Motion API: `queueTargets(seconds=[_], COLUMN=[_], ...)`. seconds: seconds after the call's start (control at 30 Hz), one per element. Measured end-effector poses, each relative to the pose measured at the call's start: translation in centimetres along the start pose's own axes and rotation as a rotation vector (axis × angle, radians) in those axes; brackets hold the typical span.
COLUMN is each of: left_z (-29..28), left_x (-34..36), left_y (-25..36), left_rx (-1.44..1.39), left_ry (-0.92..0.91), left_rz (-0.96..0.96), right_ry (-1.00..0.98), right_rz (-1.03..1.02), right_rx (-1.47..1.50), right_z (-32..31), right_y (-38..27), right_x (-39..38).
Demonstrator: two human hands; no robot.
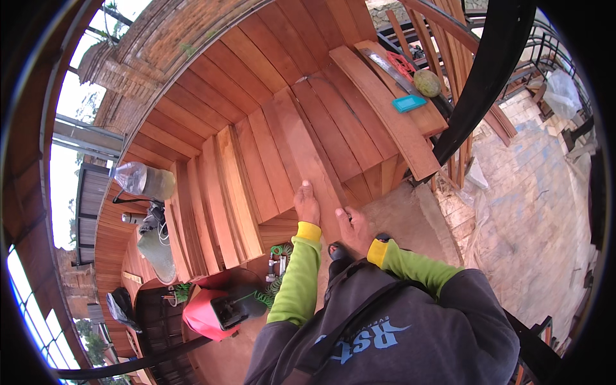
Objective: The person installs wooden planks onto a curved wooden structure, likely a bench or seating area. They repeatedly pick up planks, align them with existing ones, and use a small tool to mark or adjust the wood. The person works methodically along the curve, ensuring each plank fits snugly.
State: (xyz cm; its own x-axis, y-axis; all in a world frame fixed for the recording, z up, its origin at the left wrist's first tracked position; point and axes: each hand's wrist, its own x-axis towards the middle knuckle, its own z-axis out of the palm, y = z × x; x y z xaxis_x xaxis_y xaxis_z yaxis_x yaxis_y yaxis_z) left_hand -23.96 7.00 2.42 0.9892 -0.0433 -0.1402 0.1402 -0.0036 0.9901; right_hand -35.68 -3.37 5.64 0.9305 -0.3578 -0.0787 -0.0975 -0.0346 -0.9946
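A long reddish-brown wooden plank lies lengthwise over the slatted wooden seat, its near end jutting out toward my body. My left hand grips the plank's left edge, thumb on the upper face. At the right edge near the same end, my right hand is closed, with a small dark thing between thumb and fingers that I cannot make out. Left of the plank, several loose boards lie side by side across the seat.
On boards at the right rest a turquoise tool, a metal ruler and a roundish green fruit. A large clear bottle stands at left. Below are a red container and a nail gun with green coiled hose. A black metal beam crosses at right.
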Motion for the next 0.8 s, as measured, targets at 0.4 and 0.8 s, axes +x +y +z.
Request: queueTargets(seconds=[0.4, 0.8], left_z=[0.6, -0.4], left_x=[2.2, 5.3], left_y=[0.4, -1.1], left_rx=[0.130, 0.128], left_ry=[0.035, 0.046], left_rz=[0.057, 0.002], right_ry=[0.045, 0.009], right_rz=[-0.055, -0.009], right_rx=[-0.041, -0.030], right_z=[1.1, 1.5], right_y=[2.3, 1.3], right_x=[2.4, 4.2])
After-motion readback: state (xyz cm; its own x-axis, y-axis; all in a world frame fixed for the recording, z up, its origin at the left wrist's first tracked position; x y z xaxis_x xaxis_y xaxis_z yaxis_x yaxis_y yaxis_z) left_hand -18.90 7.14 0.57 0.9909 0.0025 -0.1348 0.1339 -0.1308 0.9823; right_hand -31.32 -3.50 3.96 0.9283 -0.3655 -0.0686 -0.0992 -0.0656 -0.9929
